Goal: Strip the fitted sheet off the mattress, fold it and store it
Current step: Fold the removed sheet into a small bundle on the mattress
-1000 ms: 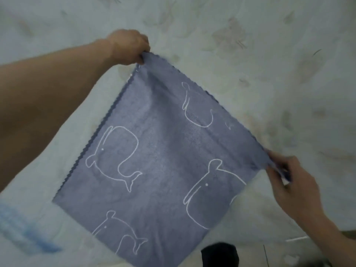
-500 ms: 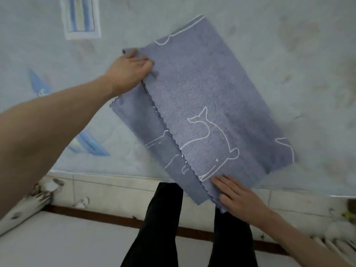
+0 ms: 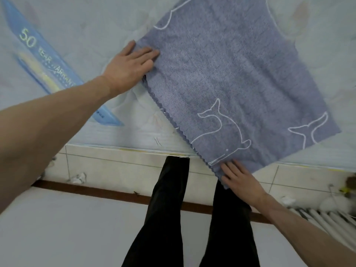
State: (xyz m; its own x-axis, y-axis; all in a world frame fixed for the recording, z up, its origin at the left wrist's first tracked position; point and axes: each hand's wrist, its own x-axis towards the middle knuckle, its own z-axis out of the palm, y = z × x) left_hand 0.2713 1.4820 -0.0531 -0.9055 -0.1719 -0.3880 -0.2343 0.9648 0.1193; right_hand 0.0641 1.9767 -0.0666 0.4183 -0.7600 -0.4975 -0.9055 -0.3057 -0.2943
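At the near edge of the mattress (image 3: 96,26), 2 hands flat on 1 folded cloth.

Left hand (image 3: 128,65): fingers straight, spread slightly, pressing the far-left corner of the fitted sheet (image 3: 231,78); nothing gripped. Right hand (image 3: 240,182): fingers straight, laid on the near corner, which overhangs the mattress rim; nothing pinched as far as visible.

Fitted sheet: blue-grey, white whale outlines, folded to at least 2 layers, scalloped edges stacked along the left side between the 2 hands. Lies forward and right of both hands, set diagonally on the mattress; scalloped side runs from far-left to near-right. Top edge out of frame, so long axis uncertain.

Judged step: smoothing a finished fold. Next fold likely turns on that scalloped side, both hands already on it, right hand nearer the body.

Beyond: blue warranty label (image 3: 44,60) on mattress, left; black trousers (image 3: 167,209) below; tiled base, radiator (image 3: 325,222) lower right.
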